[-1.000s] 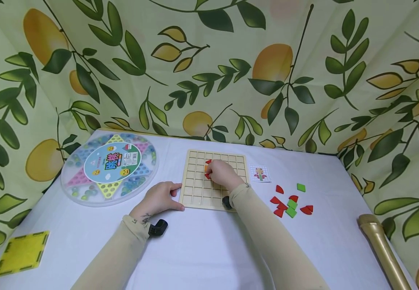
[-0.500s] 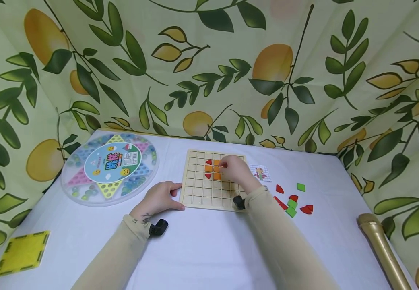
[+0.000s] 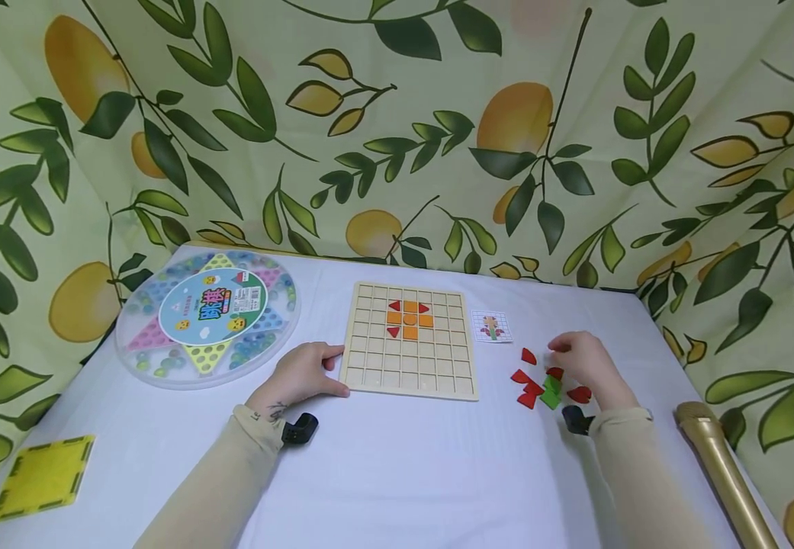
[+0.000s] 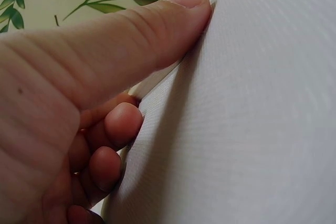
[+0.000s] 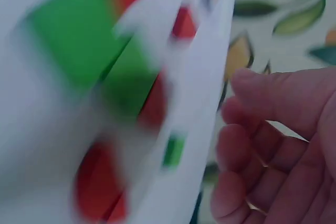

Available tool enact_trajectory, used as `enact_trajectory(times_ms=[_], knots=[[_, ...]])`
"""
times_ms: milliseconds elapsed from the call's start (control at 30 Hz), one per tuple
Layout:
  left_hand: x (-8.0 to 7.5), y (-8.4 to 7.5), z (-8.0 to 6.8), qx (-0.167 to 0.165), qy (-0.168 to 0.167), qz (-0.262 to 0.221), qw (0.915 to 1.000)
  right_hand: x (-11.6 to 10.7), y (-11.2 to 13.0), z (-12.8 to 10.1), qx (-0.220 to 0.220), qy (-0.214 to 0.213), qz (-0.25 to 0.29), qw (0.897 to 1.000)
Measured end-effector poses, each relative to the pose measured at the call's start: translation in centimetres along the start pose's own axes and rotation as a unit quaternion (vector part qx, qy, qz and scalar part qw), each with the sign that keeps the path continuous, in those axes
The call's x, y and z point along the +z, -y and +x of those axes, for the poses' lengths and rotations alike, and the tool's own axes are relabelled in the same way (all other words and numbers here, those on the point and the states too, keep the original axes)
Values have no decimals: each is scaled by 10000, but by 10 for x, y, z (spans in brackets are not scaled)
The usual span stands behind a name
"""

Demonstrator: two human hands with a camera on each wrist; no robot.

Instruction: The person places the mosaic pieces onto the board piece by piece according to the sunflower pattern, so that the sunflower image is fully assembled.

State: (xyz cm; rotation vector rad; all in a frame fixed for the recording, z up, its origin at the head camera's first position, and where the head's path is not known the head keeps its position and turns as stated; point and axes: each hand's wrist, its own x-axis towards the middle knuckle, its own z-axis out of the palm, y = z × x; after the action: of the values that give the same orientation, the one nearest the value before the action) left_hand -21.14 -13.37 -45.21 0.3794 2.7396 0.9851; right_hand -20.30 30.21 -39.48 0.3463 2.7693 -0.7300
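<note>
Two hands work over a white table (image 3: 397,473). Left hand (image 3: 298,377) rests at the near left corner of the wooden grid board (image 3: 408,341), thumb stretched along the board's edge and the other fingers curled loosely beside it, gripping nothing. Right hand (image 3: 583,366) hovers over the loose pile of red and green tiles (image 3: 546,383) to the right of the board; whether its fingers pinch a tile cannot be told. Orange and red tiles (image 3: 409,319) sit in the board's upper cells, with a small pattern card (image 3: 493,327) just beside the board.
</note>
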Motion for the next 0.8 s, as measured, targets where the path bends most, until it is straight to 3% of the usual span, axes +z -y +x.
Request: enact_trajectory(times_ms=[167, 300, 800], knots=[[0, 1, 0, -66, 11, -64, 10000, -6, -44, -17, 255, 63, -138, 9996], [0, 2, 0, -66, -3, -98, 9999, -4, -63, -25, 174, 41, -227, 9996], [1, -1, 0, -15, 32, -32, 10000, -2, -62, -25, 164, -54, -261, 9995]])
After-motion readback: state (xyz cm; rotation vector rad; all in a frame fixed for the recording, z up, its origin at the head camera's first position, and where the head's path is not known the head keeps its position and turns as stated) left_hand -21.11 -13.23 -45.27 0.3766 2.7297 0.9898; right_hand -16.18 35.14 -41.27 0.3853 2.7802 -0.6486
